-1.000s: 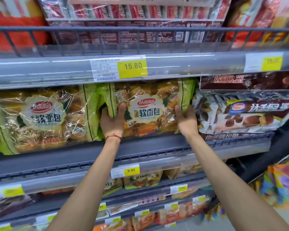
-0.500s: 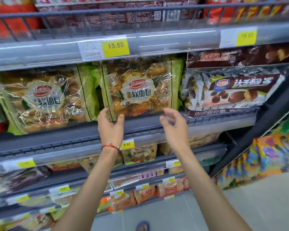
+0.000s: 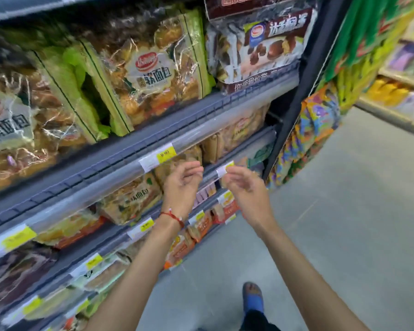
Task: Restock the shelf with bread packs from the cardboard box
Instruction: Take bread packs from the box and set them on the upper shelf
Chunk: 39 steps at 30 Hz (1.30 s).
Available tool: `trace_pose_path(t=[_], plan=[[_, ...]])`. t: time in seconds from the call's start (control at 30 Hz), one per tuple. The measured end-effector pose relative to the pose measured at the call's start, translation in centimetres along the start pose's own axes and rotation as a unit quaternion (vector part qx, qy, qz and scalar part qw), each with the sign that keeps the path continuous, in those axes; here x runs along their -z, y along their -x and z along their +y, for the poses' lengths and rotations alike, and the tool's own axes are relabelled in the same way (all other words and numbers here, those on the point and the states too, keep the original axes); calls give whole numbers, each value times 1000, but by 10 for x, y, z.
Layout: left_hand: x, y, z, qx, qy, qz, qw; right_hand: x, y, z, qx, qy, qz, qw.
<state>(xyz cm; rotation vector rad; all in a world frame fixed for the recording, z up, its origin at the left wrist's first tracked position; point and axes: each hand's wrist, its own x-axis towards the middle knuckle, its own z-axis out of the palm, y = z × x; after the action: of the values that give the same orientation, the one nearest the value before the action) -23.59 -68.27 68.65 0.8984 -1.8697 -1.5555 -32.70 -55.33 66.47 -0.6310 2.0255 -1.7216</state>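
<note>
- Left hand: centre of frame, fingers loosely curled, holding nothing. A red cord bracelet sits at the wrist.
- Right hand: just beside the left and not touching it, fingers likewise slack and empty.
- Both hands hang in front of the lower shelves, well below the stocked tier. Judgement: free hands suit fetching another pack.
- Bread pack: upper centre of frame, standing upright on the shelf, face label outward, its base behind the front rail. Judgement: the rail stops it sliding forward, and the outward face lets shoppers read it.
- Second bread pack: left of frame, same tier, with a dark gap between the two.
- Chocolate-print pack: upper right, just beside the bread pack.
- Price label: on the shelf edge, below the bread pack.
- Cardboard box: not in view.
- Sandalled foot: lower centre, on the grey floor.
</note>
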Motion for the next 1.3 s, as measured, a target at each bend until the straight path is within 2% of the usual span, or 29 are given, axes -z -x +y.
trace_pose_path(t=[0.13, 0.23, 0.4, 0.53, 0.73, 0.83, 1.03, 1.3], plan=[[9, 39, -34, 39, -14, -94, 995, -4, 76, 30, -38, -27, 71, 996], [11, 74, -53, 83, -23, -161, 983, -3, 138, 49, -112, -37, 115, 986], [-2, 142, -89, 107, -58, -276, 953, 3, 248, 81, -230, -44, 191, 953], [-22, 211, -102, 115, -86, -360, 922, 20, 333, 100, -270, -67, 253, 927], [-61, 323, -105, 121, -114, -437, 884, 59, 459, 129, -295, -92, 336, 890], [-78, 385, -103, 123, -115, -460, 872, 84, 521, 141, -297, -103, 369, 875], [-97, 513, -112, 158, -125, -475, 856, 136, 635, 170, -307, -88, 379, 868], [-137, 595, -149, 192, -168, -459, 851, 191, 703, 225, -371, -130, 363, 845]])
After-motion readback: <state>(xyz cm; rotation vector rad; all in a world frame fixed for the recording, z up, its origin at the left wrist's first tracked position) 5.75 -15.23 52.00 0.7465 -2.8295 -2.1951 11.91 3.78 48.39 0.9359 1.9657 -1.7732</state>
